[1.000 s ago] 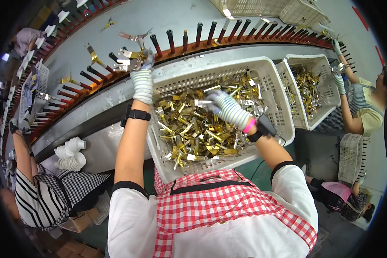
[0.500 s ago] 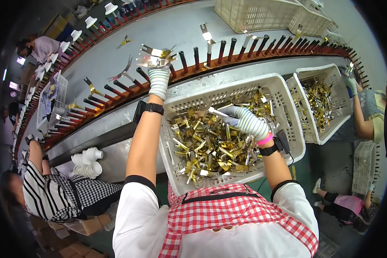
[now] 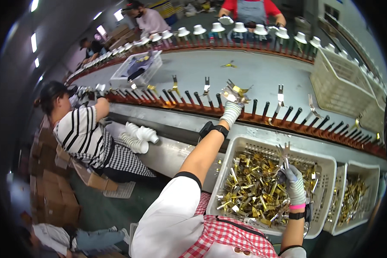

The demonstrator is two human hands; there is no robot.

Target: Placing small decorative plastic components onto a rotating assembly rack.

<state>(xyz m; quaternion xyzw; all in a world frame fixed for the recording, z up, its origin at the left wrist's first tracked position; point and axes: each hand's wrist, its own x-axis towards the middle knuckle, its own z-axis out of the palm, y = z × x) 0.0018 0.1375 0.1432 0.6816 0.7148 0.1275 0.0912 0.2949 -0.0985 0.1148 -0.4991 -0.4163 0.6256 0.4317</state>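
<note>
Over the peg rail, my left hand grips brass clips for loading — my right hand pinches more above the basket — next needs careful seating.

Gloved left hand: fingers buried behind the cluster of thin brass-coloured metal clips — grip form cannot be told. Gloved right hand: fingertips masked by the upright metal pieces it lifts. White perforated plastic crate: near rim hidden by the red-and-white checked apron. Second white crate: cut off at the dark fisheye rim — contents too small to distinguish. Far white cup-shaped parts: blurred.
</note>
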